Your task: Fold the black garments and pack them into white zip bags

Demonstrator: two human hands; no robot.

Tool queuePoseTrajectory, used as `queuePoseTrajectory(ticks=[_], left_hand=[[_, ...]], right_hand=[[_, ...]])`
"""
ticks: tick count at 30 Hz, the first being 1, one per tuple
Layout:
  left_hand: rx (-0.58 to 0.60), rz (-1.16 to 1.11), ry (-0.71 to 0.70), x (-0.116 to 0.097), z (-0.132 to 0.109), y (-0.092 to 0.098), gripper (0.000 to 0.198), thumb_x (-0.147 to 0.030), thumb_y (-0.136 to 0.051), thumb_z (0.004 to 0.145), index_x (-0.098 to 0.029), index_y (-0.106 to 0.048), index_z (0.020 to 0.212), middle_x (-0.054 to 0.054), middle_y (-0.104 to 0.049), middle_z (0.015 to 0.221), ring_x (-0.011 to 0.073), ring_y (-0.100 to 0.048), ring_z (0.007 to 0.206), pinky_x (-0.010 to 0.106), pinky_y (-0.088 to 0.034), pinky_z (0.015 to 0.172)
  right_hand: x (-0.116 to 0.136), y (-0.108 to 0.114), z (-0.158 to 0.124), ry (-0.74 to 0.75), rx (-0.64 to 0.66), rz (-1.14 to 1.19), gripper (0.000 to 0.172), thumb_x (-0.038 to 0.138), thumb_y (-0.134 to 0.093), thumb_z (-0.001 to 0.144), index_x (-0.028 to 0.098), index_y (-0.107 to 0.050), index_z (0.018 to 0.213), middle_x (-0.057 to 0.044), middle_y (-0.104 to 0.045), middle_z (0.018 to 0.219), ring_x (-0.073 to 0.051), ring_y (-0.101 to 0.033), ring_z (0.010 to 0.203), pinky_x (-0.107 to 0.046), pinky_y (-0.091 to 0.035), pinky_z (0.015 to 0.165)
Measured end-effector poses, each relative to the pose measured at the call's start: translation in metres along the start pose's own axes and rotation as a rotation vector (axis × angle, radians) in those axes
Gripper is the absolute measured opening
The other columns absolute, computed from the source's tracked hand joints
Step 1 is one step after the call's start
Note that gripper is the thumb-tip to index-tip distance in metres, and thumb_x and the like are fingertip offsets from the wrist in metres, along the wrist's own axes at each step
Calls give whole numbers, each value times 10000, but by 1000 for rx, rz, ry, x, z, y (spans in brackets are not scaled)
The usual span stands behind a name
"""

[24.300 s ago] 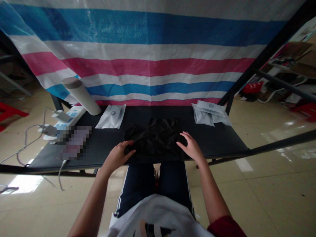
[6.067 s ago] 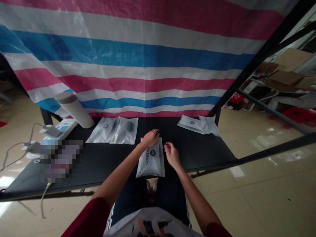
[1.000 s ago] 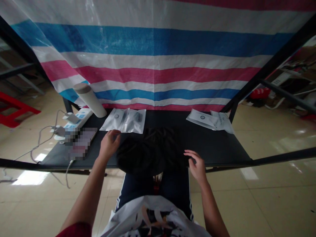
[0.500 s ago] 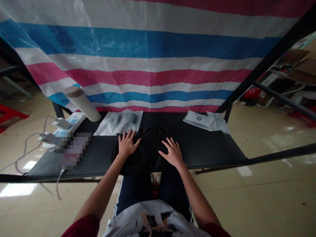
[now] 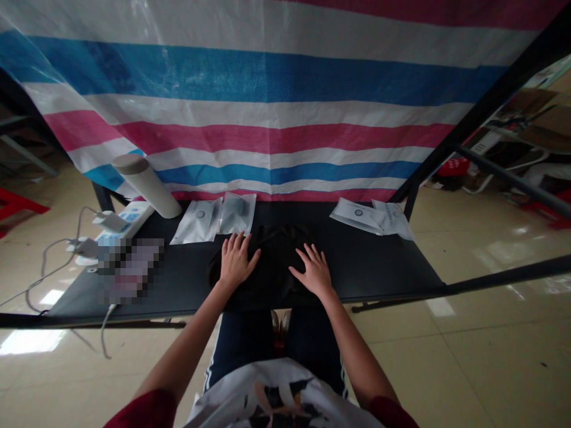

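Observation:
A dark, soft black cloth item (image 5: 273, 267) lies at the front middle of the black table; its exact kind is hard to make out against the dark top. On its left side rests my left hand (image 5: 236, 261), palm down with fingers spread. My right hand (image 5: 313, 271) lies on its right side, fingers also apart. Neither hand grasps anything. Just beyond my left fingertips is a frosted pouch (image 5: 238, 213) with something dark inside, next to another pale pouch (image 5: 199, 221).
Two more pale pouches (image 5: 359, 215) overlap at the back right. At the left are a white bottle (image 5: 154, 193), a power strip (image 5: 137, 215) with plugged-in chargers, and a blurred-out phone (image 5: 136, 267) on a cable. A striped sheet (image 5: 276, 137) hangs behind the black table (image 5: 375, 273).
My left hand has shifted slightly right and up, drawing the cloth's left edge inward. The nearby frosted pouch has moved a little upward. My right hand has barely moved.

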State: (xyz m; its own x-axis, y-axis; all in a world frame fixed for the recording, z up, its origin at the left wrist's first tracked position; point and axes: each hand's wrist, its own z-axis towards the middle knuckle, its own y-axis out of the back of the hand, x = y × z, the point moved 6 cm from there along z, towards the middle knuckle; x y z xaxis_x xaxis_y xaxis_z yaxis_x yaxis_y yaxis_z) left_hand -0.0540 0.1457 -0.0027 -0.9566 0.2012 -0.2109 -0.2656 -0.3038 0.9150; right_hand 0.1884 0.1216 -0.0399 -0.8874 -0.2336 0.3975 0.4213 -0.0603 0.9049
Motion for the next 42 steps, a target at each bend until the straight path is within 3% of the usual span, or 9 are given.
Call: queuePoseTrajectory(ticks=[3, 7, 16, 20, 23, 26, 32, 37, 42], left_hand=[[96, -22, -29, -18, -20, -3, 711, -633, -463, 874, -212, -433, 1446, 136, -398, 1521, 371, -273, 1433, 567, -204, 1154], [230, -44, -59, -19, -41, -16, 773, -695, -471, 839, -267, -391, 1478, 111, -318, 1569, 423, -207, 1447, 667, -190, 1115], [255, -94, -89, -5, -43, -21, 685, -617, -498, 867, -307, -397, 1470, 72, -321, 1573, 380, -197, 1463, 636, -184, 1141], [227, -228, -102, 1, -39, -3, 599, -556, -474, 902, -228, -475, 1403, 106, -484, 1460, 325, -353, 1400, 538, -285, 1139], [81, -321, -37, 23, -37, 24, 465, -496, -450, 927, -194, -560, 1262, 102, -625, 1256, 258, -539, 1216, 408, -408, 1056], [-30, -307, 121, 64, -41, 38, 381, -499, -466, 908, -193, -608, 1085, 88, -670, 1046, 244, -617, 1012, 357, -474, 914], [-18, -292, 394, 129, -59, 20, 392, -527, -446, 901, -181, -606, 998, 57, -676, 846, 203, -638, 772, 276, -451, 698], [25, -163, 356, 124, -61, 17, 427, -516, -386, 920, -186, -654, 966, 74, -661, 790, 219, -624, 752, 271, -419, 656], [24, -125, 357, 124, -62, 18, 449, -515, -360, 923, -191, -671, 930, 78, -644, 767, 217, -604, 716, 266, -382, 619]], right_hand=[[-3, 4, -10, -3, -1, -19, 734, 627, -586, 829, 258, -441, 1446, -102, -332, 1564, -349, -236, 1459, -585, -199, 1155], [-7, 8, -21, -10, 4, -36, 776, 646, -593, 811, 247, -426, 1455, -112, -322, 1568, -353, -228, 1461, -588, -195, 1154], [-9, 6, -23, -53, 13, 73, 752, 648, -602, 804, 273, -443, 1437, -104, -320, 1569, -355, -195, 1471, -634, -136, 1149], [-35, 20, -21, -98, -27, 415, 640, 611, -505, 884, 279, -445, 1427, -84, -419, 1518, -291, -298, 1445, -565, -226, 1158], [-75, 38, -26, -193, -165, 577, 595, 583, -432, 925, 236, -466, 1408, -97, -476, 1475, -253, -390, 1399, -458, -325, 1141], [-117, 51, -34, -285, -263, 498, 604, 607, -428, 911, 214, -509, 1362, -113, -519, 1431, -266, -435, 1364, -455, -339, 1132], [-168, 62, -32, -314, -333, 100, 614, 563, -357, 931, 114, -553, 1301, -185, -547, 1378, -296, -400, 1377, -447, -337, 1120], [-170, 49, -26, -393, -192, -192, 657, 564, -350, 941, 133, -438, 1429, -178, -360, 1533, -347, -254, 1448, -517, -261, 1136], [-166, 43, -27, -408, -116, -246, 704, 625, -317, 939, 186, -368, 1487, -150, -270, 1583, -354, -199, 1466, -536, -226, 1144]])
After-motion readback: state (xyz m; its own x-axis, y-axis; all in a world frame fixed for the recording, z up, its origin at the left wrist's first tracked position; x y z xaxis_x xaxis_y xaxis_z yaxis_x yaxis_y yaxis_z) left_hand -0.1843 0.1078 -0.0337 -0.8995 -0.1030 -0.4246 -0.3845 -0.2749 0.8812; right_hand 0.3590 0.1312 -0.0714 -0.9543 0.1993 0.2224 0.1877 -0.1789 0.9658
